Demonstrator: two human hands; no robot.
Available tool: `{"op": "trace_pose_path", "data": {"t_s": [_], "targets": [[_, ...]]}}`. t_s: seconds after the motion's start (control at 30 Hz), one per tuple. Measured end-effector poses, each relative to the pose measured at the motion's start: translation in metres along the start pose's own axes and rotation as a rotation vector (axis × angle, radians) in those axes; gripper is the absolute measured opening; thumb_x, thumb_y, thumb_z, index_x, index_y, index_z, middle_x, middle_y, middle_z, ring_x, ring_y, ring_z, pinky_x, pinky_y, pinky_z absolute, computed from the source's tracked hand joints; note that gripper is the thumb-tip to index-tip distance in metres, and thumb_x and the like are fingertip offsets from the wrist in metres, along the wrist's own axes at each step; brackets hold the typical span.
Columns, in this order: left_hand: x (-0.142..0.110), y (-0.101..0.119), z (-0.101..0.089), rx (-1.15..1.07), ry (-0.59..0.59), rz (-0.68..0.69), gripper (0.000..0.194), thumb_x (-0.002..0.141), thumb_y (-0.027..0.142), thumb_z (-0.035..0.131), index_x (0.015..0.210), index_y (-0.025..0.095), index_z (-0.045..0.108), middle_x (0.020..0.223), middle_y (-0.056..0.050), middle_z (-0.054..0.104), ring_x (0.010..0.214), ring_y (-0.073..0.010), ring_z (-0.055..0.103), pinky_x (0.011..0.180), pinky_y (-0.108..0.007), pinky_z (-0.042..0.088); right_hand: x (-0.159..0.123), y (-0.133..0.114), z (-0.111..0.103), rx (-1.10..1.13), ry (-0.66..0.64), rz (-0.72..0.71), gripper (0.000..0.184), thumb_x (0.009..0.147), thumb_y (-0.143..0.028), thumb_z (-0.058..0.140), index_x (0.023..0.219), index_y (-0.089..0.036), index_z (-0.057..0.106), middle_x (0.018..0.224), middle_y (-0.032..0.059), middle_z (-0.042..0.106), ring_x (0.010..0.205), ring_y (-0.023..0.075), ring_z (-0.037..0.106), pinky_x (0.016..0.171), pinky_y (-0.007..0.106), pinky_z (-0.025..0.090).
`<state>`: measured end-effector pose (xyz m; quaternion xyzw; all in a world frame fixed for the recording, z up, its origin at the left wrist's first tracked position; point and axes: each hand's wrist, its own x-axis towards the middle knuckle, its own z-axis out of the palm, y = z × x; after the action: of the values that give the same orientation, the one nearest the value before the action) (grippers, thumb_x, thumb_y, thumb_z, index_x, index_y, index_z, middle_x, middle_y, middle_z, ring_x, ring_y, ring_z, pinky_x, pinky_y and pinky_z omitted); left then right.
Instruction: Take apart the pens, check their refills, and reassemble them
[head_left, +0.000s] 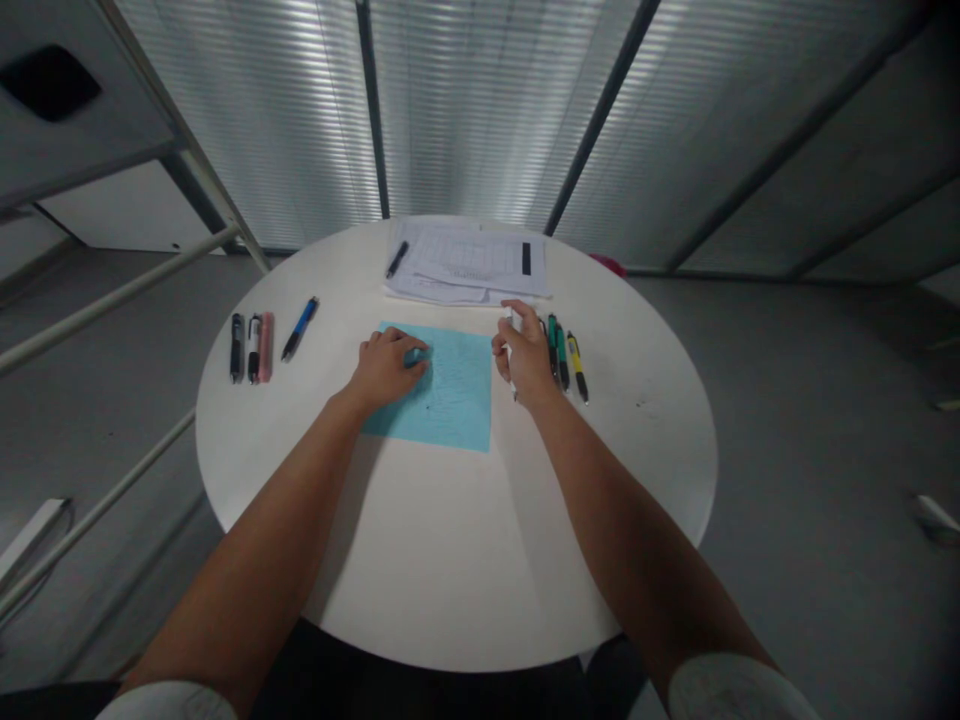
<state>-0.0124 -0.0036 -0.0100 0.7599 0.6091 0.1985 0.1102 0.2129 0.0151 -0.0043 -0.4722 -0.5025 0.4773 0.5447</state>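
1. Stretching across the top of the frame, ribbed translucent panels point(465, 120) stand behind the table, divided by dark uprights.
2. Filling the centre, a round white table point(435, 570) carries papers and pens.
3. At its far edge, upper centre of the frame, lies a stack of printed papers point(472, 262), its sheets overlapping unevenly.
4. Nearer, mid-frame, a blue sheet point(457, 410) with faint writing lies flat and slightly askew.
5. The left hand point(391, 368) rests on the sheet's left part, fingers bent and thumb spread from the forefinger, gripping nothing visible.
6. The right hand point(523, 352), just beside the sheet's right edge, is closed around a white pen point(511, 352), its tip pointing toward the bottom of the frame.
7. Right of that hand lie two green pens point(562, 358) and a yellow pen point(577, 367); at the table's left are a blue pen point(301, 328) set apart at a slant, then a pink pen point(266, 347), a black-and-white pen point(254, 348) and a dark pen point(236, 348) side by side.
8. Smallest, a black pen point(397, 259) lies slanted on the stack's left end.
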Motion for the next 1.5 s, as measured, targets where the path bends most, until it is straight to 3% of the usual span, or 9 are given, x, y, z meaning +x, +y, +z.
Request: {"op": "trace_pose_path", "data": {"t_s": [0.13,0.27,0.47,0.63,0.9,1.2,1.3,1.43,1.5], "targets": [[0.0,-0.001,0.0,-0.001,-0.006,-0.002,0.035,0.083,0.042,0.058,0.113,0.029,0.071,0.116,-0.01,0.061,0.111,-0.0312,0.053,0.098,-0.05,0.039,0.001,0.003,0.001,-0.081,0.021,-0.043,0.052,0.089,-0.049,0.052,0.137,-0.034,0.038,0.064,-0.0078,0.053,0.035,0.0066,0.03,0.036,0.021,0.022],[0.0,0.0,0.0,-0.005,-0.006,-0.006,0.034,0.083,0.043,0.058,0.112,0.03,0.071,0.116,-0.009,0.061,0.111,-0.0306,0.053,0.098,-0.05,0.039,0.003,0.007,-0.001,-0.364,0.113,-0.148,0.056,0.093,-0.04,0.043,0.146,-0.03,0.026,0.083,0.0004,0.063,0.051,0.0118,0.048,0.048,0.025,0.038],[0.0,0.002,-0.001,-0.005,-0.009,0.006,0.035,0.084,0.042,0.058,0.114,0.028,0.071,0.115,-0.01,0.061,0.109,-0.03,0.053,0.097,-0.049,0.038,-0.004,0.001,-0.007,-0.961,0.173,-0.27,0.055,0.086,-0.018,0.035,0.141,-0.021,0.044,0.118,0.012,0.06,0.099,0.023,0.058,0.078,0.035,0.047],[0.0,0.002,-0.001,-0.001,-0.016,-0.001,0.035,0.084,0.041,0.058,0.114,0.029,0.071,0.116,-0.009,0.061,0.111,-0.031,0.053,0.098,-0.05,0.038,-0.014,-0.005,-0.003,-1.237,0.233,-0.284,0.058,0.079,-0.012,0.046,0.136,-0.021,0.05,0.123,0.0133,0.056,0.097,0.0247,0.057,0.07,0.034,0.044],[0.0,0.002,-0.002,0.006,-0.007,0.005,0.034,0.084,0.041,0.058,0.113,0.029,0.071,0.116,-0.01,0.062,0.108,-0.0318,0.054,0.096,-0.051,0.04,-0.014,-0.002,-0.008,-1.405,0.209,-0.304,0.031,0.089,-0.009,0.039,0.101,-0.015,0.067,0.109,0.0161,0.059,0.09,0.0241,0.055,0.072,0.037,0.038],[-0.001,0.002,-0.003,0.0,-0.013,0.003,0.035,0.085,0.042,0.057,0.114,0.028,0.071,0.116,-0.01,0.061,0.109,-0.031,0.052,0.096,-0.05,0.039,-0.015,-0.003,-0.009,-1.367,0.255,-0.312,0.026,0.084,-0.013,0.049,0.096,-0.012,0.072,0.11,0.0194,0.06,0.105,0.0329,0.049,0.085,0.047,0.036],[-0.001,0.002,-0.002,-0.002,-0.009,0.01,0.034,0.085,0.041,0.057,0.114,0.028,0.071,0.116,-0.01,0.061,0.109,-0.0307,0.052,0.096,-0.049,0.039,-0.016,-0.004,-0.002,-1.297,0.171,-0.43,0.029,0.086,-0.013,0.048,0.1,-0.015,0.073,0.11,0.0148,0.061,0.106,0.0295,0.049,0.09,0.045,0.037],[0.0,0.003,-0.001,-0.008,0.001,0.02,0.034,0.086,0.039,0.056,0.113,0.027,0.072,0.113,-0.01,0.063,0.107,-0.0305,0.053,0.095,-0.049,0.039,-0.019,-0.001,0.009,-1.196,-0.202,-0.555,0.029,0.088,-0.015,0.049,0.105,-0.02,0.072,0.108,0.0089,0.063,0.102,0.0235,0.053,0.09,0.038,0.041],[0.001,0.002,-0.004,-0.01,0.027,0.005,0.033,0.086,0.037,0.054,0.112,0.027,0.073,0.112,-0.01,0.063,0.107,-0.0308,0.054,0.096,-0.048,0.039,-0.019,0.004,0.012,-1.17,-0.29,-0.528,0.028,0.088,-0.015,0.05,0.105,-0.021,0.072,0.104,0.0079,0.064,0.101,0.0234,0.053,0.089,0.037,0.042]]}}
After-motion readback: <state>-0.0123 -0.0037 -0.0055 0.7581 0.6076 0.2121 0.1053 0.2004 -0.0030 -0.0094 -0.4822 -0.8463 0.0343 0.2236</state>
